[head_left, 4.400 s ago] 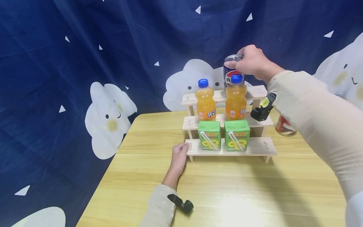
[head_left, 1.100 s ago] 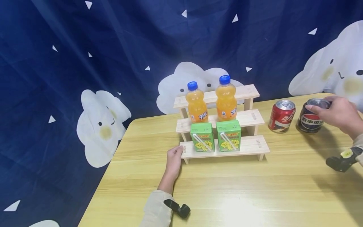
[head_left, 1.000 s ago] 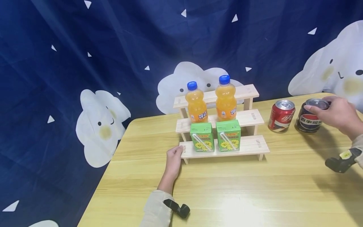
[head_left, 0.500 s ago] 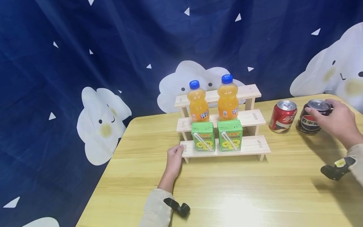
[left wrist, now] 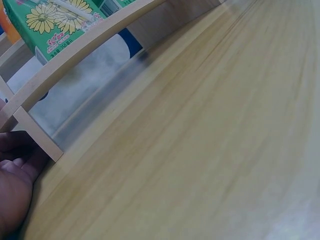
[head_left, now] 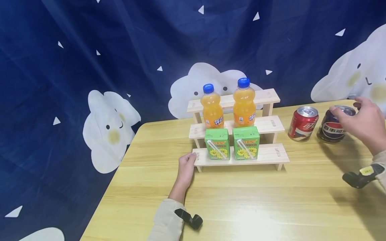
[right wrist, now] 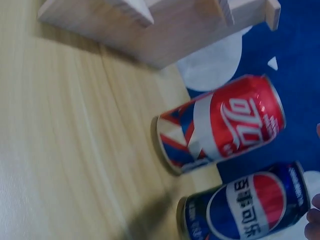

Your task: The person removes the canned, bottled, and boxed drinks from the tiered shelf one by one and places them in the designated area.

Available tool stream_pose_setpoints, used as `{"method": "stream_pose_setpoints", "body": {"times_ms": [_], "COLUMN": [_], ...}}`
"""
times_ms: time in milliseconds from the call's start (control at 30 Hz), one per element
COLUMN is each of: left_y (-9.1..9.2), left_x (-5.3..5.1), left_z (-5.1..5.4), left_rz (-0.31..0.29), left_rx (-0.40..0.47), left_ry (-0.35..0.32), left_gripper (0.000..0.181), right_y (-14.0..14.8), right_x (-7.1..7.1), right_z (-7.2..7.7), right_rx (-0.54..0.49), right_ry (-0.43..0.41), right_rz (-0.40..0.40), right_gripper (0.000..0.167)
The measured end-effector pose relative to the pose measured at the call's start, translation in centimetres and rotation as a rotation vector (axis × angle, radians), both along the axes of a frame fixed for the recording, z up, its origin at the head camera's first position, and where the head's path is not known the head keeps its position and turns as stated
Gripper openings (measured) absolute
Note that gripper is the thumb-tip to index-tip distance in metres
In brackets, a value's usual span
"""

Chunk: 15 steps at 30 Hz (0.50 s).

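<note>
My left hand (head_left: 186, 167) pinches the left end of the lowest step of a three-tier wooden shelf (head_left: 272, 157); in the left wrist view its fingers (left wrist: 17, 165) curl beneath the board, beside the leg. On the right, my right hand (head_left: 363, 122) hovers around the top of a dark blue Pepsi can (head_left: 331, 130), thumb and fingers spread. In the right wrist view, fingertips (right wrist: 314, 220) show at the edge, close to the can's top. The can stands upright on the table, just right of a red cola can (head_left: 303, 124).
Two orange soda bottles (head_left: 212, 110) stand on the middle tier. Two green drink cartons (head_left: 217, 145) with straws are on the lowest tier. The top tier (head_left: 229, 100) carries nothing. A blue cloud-print curtain (head_left: 144, 40) hangs behind the wooden table (head_left: 150, 187).
My right hand has brought the Pepsi can from the top tier to the table beside the red can, then loosened its fingers from it. The left hand keeps its place on the shelf.
</note>
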State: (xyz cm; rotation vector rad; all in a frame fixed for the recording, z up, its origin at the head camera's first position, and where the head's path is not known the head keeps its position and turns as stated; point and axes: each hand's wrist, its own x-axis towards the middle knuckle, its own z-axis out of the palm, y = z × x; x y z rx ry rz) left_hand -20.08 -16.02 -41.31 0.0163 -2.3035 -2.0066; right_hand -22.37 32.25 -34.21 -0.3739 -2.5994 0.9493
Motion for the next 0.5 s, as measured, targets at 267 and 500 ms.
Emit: {"method": "stream_pose_setpoints", "body": {"times_ms": [267,500], "left_y": [-0.1,0.0], "left_x": [0.1,0.1], "left_z": [0.1,0.1], "left_rz": [-0.006,-0.018], "left_rx": [0.0,0.016], "left_ry": [-0.012,-0.012], "left_gripper": [0.029,0.029], "right_y": [-2.2,-5.6], "right_x": [-0.4,-0.8], "right_z": [1.8,3.4], "right_rx": [-0.023,-0.049], "right_ry": [0.04,0.038], "right_rz": [0.067,0.153], "right_gripper": [0.082,0.084]}}
